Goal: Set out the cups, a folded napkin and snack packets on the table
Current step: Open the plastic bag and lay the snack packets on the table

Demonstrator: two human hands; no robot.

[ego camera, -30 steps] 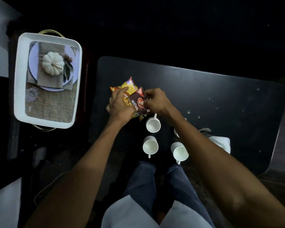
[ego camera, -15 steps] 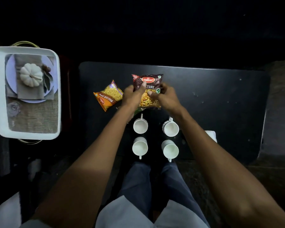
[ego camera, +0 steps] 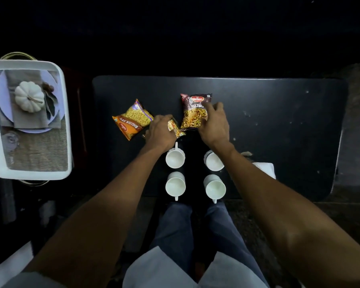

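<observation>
Several white cups (ego camera: 175,159) stand in a square on the black table (ego camera: 279,125), near its front edge. An orange-and-yellow snack packet (ego camera: 132,119) lies flat to the left. My right hand (ego camera: 214,123) rests on a dark maroon mixture packet (ego camera: 193,113) lying on the table. My left hand (ego camera: 160,132) grips a third, small yellow packet (ego camera: 175,129) just left of the maroon one. A white folded napkin (ego camera: 265,168) shows partly behind my right forearm.
A white tray (ego camera: 66,142) stands left of the table. It holds a plate, a grey cloth, a white pumpkin (ego camera: 29,98), a glass and a woven mat. My knees are under the table's front edge.
The maroon packet has gone from both hands down onto the table, under my right hand only. My left hand has drawn back and now grips the small yellow packet.
</observation>
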